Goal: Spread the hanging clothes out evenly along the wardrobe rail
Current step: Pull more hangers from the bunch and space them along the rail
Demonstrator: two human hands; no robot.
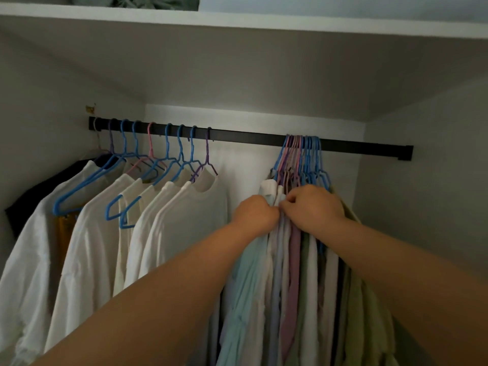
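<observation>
A black wardrobe rail (pixel 248 135) runs across the closet. Several white shirts (pixel 184 215) on blue, pink and purple hangers are spaced along its left half. A tight bunch of clothes (pixel 298 273) in pale blue, white, lilac and green hangs right of centre, their hanger hooks (pixel 302 145) packed together. My left hand (pixel 254 215) grips the leftmost garments of this bunch at the shoulder. My right hand (pixel 313 204) pinches the fabric just beside it, fingers curled. A bare stretch of rail lies between the two groups.
A white shelf (pixel 237 22) with grey-green bundled fabric (pixel 155 1) on top spans above the rail. Closet side walls close in at left and right. A dark garment (pixel 39 191) hangs at the far left. The rail's right end (pixel 405 152) carries no hangers.
</observation>
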